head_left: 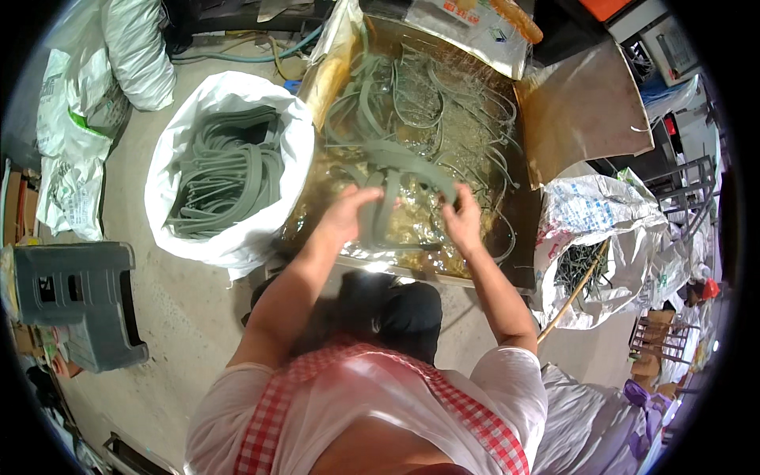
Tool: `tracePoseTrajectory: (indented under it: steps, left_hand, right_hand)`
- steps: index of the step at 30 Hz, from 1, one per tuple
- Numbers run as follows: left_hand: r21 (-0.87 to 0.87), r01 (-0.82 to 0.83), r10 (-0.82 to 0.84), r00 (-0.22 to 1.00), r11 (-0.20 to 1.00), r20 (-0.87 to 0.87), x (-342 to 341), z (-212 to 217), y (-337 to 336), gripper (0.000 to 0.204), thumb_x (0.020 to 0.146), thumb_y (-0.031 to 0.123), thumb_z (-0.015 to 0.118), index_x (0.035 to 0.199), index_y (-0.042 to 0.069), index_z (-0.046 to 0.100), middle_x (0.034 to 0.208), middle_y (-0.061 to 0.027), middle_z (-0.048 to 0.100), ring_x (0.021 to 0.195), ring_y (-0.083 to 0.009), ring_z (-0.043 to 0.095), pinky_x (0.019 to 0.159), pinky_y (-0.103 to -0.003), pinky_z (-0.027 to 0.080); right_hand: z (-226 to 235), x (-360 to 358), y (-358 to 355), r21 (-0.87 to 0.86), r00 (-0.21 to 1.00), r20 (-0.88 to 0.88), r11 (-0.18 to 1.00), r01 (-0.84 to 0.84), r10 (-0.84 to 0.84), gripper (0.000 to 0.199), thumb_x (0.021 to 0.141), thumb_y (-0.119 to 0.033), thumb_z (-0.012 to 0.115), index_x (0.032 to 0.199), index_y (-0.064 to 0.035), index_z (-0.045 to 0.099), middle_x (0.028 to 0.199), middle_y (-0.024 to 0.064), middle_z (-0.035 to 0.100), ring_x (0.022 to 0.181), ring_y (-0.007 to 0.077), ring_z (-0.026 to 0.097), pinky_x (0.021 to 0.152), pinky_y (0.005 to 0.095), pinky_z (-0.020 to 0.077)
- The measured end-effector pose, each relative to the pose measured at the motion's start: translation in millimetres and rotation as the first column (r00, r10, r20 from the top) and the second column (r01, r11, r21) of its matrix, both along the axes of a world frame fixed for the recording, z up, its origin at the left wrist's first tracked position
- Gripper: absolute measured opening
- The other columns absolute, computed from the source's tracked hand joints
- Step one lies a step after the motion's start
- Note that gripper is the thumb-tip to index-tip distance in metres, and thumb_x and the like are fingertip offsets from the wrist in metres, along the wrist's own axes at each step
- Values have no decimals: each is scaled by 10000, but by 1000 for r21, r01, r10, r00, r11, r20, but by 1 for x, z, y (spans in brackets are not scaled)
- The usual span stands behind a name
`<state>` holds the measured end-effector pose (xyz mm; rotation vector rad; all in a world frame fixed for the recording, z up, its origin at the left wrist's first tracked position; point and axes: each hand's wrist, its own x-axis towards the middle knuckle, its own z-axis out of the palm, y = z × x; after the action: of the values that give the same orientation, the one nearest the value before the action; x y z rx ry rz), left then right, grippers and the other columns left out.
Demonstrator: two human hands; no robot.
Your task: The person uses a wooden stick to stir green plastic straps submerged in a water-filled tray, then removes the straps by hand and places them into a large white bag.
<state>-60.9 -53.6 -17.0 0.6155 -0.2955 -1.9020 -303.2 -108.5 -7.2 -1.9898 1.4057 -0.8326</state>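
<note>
Head view shows a bundle of grey-green strips (405,157), flat, smooth and ribbon-like, bent into wide overlapping loops and slightly blurred, held over the shallow, rippling water of a tub (518,265). The left hand (347,214) has its thumb and fingers closed around the bundle's near-left side, while the right hand (463,218) grips its curved right end. More loops of the same dull colour fill a white sack (283,226) left of the tub.

Bright glints on water (423,226), motion-blurred green strips (400,153), black fisheye corners, bent edges
</note>
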Motion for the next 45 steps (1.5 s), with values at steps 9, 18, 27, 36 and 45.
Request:
tracePoseTrajectory:
  steps: [9,18,27,36,45]
  left_hand:
    - [-27,-154,147,974,988,-169,4,-2,1,415,825,81,534,1224,-6,454,1156,-96,572,905,-205,584,810,-339,478]
    - [-22,-44,47,987,999,151,5,-6,3,452,805,165,613,1206,4,482,1049,-122,606,820,-200,617,751,-325,514]
    - [-362,189,-250,960,913,-130,-13,11,16,693,776,429,662,1269,9,416,1145,-186,574,939,-267,623,749,-316,525]
    - [-325,288,-235,953,901,193,7,20,17,642,650,148,720,1214,13,444,880,-121,615,706,-230,620,670,-335,495]
    - [-378,345,-438,877,859,-196,7,23,27,730,712,355,713,1254,-16,396,1047,-230,583,838,-298,635,766,-410,522]
  right_hand:
    - [83,-87,-63,-299,988,49,941,157,-149,202,771,-29,525,971,-5,511,785,77,569,727,157,532,700,287,436]
    - [150,-59,-65,436,926,-16,836,-334,378,279,744,-201,724,937,-11,654,788,-17,602,714,66,514,643,226,425]
    - [52,23,-80,41,678,-663,920,-390,317,358,793,-314,640,1039,-57,599,785,207,607,760,283,624,707,366,492]
    - [83,62,-50,-10,668,-459,748,-663,585,886,652,-159,721,1393,-82,243,1408,148,308,1296,311,307,1095,376,229]
    - [54,72,-42,211,704,-407,810,-548,582,465,689,-116,646,1138,-72,535,1076,138,591,1003,236,552,877,357,421]
